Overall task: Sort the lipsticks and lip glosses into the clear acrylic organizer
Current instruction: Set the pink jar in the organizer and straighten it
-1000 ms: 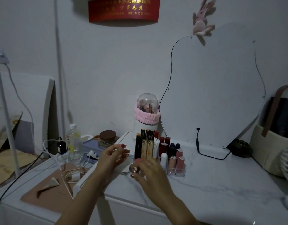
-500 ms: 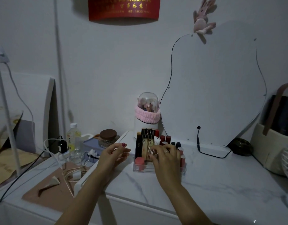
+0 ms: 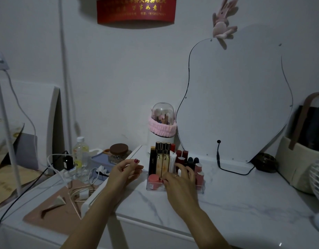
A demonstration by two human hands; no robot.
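The clear acrylic organizer [image 3: 156, 188] stands on the white marble-look tabletop [image 3: 245, 203] in front of a mirror. Tall black and gold tubes [image 3: 160, 159] fill its back left, dark red lipsticks [image 3: 182, 155] the back middle, and pink ones [image 3: 199, 170] the right side. A short pink round-capped lipstick [image 3: 154, 179] sits in the front left compartment. My right hand [image 3: 180, 181] lies over the front middle compartments, fingers spread across the tube tops, hiding what is under it. My left hand [image 3: 125, 170] hovers just left of the organizer, fingers loosely curved and holding nothing.
A dome-lidded holder wrapped in a pink band [image 3: 162, 123] and the curvy mirror [image 3: 236, 96] stand behind. A black cable [image 3: 225, 168] trails to the right. A woven bag [image 3: 302, 159] and fan [image 3: 318, 177] sit at far right. A jar [image 3: 119, 151], a bottle [image 3: 81, 155] and cords crowd the lower left surface.
My right hand left the pink round-capped lipstick in the front left compartment and moved right over the middle tubes. My left hand has hardly moved.
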